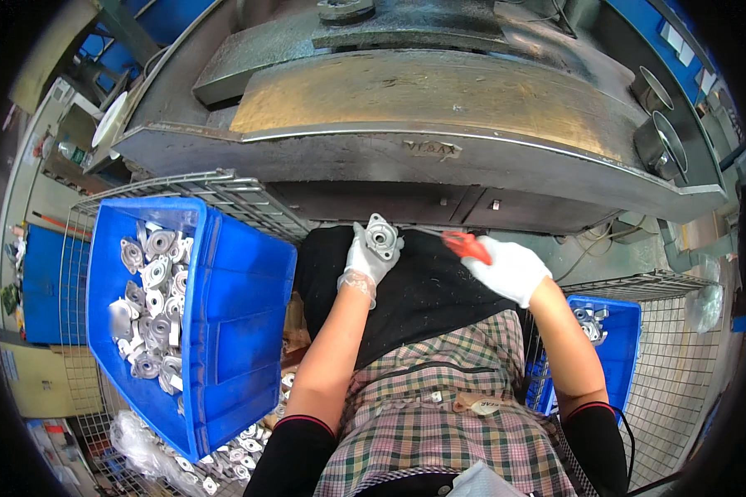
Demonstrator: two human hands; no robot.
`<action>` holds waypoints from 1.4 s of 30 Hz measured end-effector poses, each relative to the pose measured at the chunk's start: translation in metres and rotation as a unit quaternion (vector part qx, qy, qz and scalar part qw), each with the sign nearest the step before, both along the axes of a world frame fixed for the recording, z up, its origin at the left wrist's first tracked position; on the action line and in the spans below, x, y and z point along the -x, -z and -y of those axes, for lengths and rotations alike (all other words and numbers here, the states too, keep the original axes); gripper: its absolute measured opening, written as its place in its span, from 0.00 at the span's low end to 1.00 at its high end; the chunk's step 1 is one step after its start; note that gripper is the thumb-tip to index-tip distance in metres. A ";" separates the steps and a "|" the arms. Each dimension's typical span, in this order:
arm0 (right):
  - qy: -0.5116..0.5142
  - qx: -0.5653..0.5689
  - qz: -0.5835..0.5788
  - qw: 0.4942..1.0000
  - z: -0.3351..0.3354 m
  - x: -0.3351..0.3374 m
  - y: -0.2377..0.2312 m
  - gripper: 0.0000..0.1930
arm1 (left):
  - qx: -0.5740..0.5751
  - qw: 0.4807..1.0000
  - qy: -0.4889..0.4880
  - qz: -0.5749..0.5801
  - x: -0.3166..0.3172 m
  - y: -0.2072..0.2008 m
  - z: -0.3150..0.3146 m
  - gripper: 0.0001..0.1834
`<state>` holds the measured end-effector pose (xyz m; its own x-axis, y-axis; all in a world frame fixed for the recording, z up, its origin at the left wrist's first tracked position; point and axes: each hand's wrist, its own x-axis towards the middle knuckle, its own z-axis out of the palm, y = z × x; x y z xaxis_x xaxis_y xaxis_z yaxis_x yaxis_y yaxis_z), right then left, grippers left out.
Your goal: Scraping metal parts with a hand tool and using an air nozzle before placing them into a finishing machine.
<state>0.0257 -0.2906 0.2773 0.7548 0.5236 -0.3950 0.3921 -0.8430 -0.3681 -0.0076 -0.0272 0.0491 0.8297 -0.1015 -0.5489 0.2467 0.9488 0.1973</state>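
Two blue bins (pixel 240 331) of castings (pixel 159 272), left fingers (pixel 360 240) around flange (pixel 381 237), right fingers (pixel 499 258) around red-handled tool (pixel 466 246)

My left hand (pixel 371 262) holds a silver two-eared flange casting (pixel 381 236), recessed face toward me, right of the large blue bin (pixel 239 306). Farther right of that bin, my right hand (pixel 512 270) grips a blurred red-handled tool (pixel 466 246).

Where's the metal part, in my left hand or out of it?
In: your left hand holds the metal part; white-gloved fingers show on both sides of it.
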 end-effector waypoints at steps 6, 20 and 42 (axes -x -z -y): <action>0.139 -0.232 0.155 0.950 0.103 -0.002 -0.051 0.18 | 0.022 1.000 0.004 0.006 0.014 -0.056 0.013 0.36; 0.531 -0.099 0.440 0.718 0.481 -0.056 0.024 0.28 | 0.052 0.975 0.129 0.175 0.010 -0.161 0.080 0.19; 0.313 -0.061 -0.002 0.948 0.221 0.071 0.025 0.16 | -0.525 0.752 0.342 0.203 0.010 -0.182 0.136 0.34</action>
